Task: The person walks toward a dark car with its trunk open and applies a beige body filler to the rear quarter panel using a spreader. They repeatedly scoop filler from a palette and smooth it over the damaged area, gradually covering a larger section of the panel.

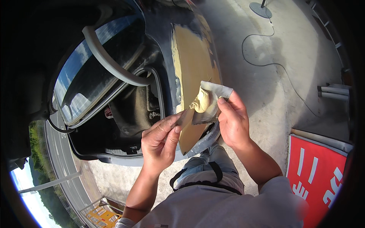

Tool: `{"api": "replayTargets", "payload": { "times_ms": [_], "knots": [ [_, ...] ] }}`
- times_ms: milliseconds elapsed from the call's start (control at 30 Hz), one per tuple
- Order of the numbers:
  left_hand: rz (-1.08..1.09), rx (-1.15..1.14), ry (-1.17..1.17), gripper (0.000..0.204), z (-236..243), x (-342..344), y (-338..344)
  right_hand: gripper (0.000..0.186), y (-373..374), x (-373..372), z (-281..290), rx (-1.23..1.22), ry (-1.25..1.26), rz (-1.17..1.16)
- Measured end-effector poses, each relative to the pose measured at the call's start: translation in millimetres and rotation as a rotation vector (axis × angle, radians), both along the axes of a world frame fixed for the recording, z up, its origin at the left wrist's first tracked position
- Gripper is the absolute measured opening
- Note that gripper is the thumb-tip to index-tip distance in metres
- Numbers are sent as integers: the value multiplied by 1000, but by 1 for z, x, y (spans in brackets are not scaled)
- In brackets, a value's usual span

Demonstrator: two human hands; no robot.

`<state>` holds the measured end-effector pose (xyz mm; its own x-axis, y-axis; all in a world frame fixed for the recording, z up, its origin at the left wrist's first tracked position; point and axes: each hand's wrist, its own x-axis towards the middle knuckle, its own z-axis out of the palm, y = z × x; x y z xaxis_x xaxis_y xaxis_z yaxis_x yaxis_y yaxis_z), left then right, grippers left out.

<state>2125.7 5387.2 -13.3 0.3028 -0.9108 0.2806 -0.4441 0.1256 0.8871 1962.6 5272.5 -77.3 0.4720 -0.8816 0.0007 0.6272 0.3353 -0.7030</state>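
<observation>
My left hand (160,142) is closed on a thin, flat putty spreader (185,118), pinched between thumb and fingers. In my right hand (234,123) is a grey putty board (217,90), held at its right edge with the thumb on top. A thick lump of pale yellow body filler (203,100) sits on that board, and the spreader's edge meets its left side. Just beyond both hands is the car's rear side panel (192,57), coated with a broad layer of tan filler whose borders look ragged.
Left of my hands, the car's trunk (133,110) stands open, with a grey curved trim strip (108,62) above it. A black cable (262,65) runs over the concrete floor from a round base (261,10). A red sign (313,171) stands at the lower right.
</observation>
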Motion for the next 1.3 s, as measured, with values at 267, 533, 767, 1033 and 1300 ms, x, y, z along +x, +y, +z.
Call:
{"api": "replayTargets", "payload": {
  "times_ms": [267,533,767,1033,1300],
  "knots": [
    [-98,45,-234,23,12,-5,43,46,43,-28,63,-35,25,-6],
    [404,-13,974,23,-74,60,83,42,-43,-96,3,275,124,-16],
    [436,-90,1247,36,-143,62,63,37,-176,-76,-99,155,352,-71],
    [688,-181,1122,43,-152,56,50,25,-271,50,-169,-489,598,-289],
    [816,-191,1028,40,-157,51,51,32,-256,93,-188,-814,601,-412]
  ]
}}
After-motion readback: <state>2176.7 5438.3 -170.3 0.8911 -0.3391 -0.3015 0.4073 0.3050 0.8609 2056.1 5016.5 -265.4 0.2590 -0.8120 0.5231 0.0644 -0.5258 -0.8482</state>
